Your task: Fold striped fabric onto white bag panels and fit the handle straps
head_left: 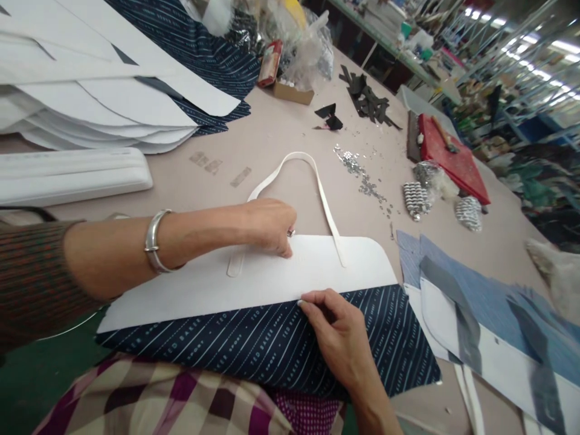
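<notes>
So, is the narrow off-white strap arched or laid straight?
Arched: the narrow off-white strap curves beyond the smooth white panel, with both ends lying on it.

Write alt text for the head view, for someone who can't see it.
A person's left hand touches a white panel between the ends of a looped strap; the right hand touches the edge of navy TED BAKER SPORT fabric. Small silvery pieces lie scattered on the table beyond.

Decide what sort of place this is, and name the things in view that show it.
Probably a workshop or factory floor: white panels lie stacked on the table, small silver bits are scattered across it, and a tool rests on a red slab.
</notes>
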Demonstrator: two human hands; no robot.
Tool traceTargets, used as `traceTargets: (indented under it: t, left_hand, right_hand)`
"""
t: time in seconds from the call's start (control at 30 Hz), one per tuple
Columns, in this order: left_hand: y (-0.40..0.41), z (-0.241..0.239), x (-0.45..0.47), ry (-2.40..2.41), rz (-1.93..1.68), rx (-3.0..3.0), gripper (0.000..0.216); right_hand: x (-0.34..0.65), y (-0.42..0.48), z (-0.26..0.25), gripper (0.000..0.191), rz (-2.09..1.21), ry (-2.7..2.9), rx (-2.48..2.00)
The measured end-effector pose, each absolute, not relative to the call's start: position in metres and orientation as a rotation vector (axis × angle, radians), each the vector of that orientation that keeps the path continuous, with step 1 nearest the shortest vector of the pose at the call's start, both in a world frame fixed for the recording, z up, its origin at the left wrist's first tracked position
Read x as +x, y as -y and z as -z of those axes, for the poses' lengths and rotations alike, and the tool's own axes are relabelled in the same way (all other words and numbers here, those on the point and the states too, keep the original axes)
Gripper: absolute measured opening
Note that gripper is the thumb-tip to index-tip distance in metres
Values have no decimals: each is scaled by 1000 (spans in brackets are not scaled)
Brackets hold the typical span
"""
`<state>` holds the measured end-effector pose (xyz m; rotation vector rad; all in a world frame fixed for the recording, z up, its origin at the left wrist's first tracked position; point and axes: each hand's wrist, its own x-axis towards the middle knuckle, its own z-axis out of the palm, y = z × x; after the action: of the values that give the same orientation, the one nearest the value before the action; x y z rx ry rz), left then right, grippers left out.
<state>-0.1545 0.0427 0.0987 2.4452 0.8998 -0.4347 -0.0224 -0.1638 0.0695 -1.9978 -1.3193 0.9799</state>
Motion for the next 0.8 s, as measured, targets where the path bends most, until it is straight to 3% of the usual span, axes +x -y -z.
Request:
traceTargets:
  t: [0.3,0.53,0.8]
  left_hand:
    - [-51,-111,-144,-735,648,2326,39]
    - [-63,-123,-130,-475,620,2363,36]
    - [-69,-110,-122,-359,869,2037,36]
  right_hand:
    - [-23,160,-71,10,-914,1447,-1990]
    - [-22,161,-67,11,-879,1452,-1960]
    - [-22,159,-66,10,-922,1385,-2030]
